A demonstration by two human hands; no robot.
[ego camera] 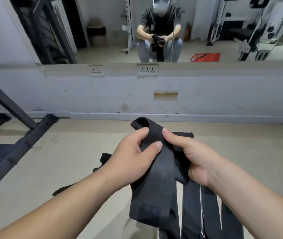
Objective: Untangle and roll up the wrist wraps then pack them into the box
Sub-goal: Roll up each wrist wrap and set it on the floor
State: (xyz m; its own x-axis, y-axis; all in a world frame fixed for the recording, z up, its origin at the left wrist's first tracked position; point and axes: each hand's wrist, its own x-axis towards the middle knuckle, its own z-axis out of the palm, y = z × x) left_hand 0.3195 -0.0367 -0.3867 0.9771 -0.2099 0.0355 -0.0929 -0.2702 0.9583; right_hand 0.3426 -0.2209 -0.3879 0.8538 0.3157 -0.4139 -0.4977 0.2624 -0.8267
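Left hand (133, 157) and right hand (196, 159) grip the black wrist wrap (156, 178), fingers (137, 137) curled (its loop at twelve o'clock).

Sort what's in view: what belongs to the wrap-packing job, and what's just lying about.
Job: black fabric wrist wrap, gripped by left hand and right hand; loose black wrap strips hanging below. No box in view.
Lying about: black metal rack frame; white wall sockets; red flat bag in the wall mirror.
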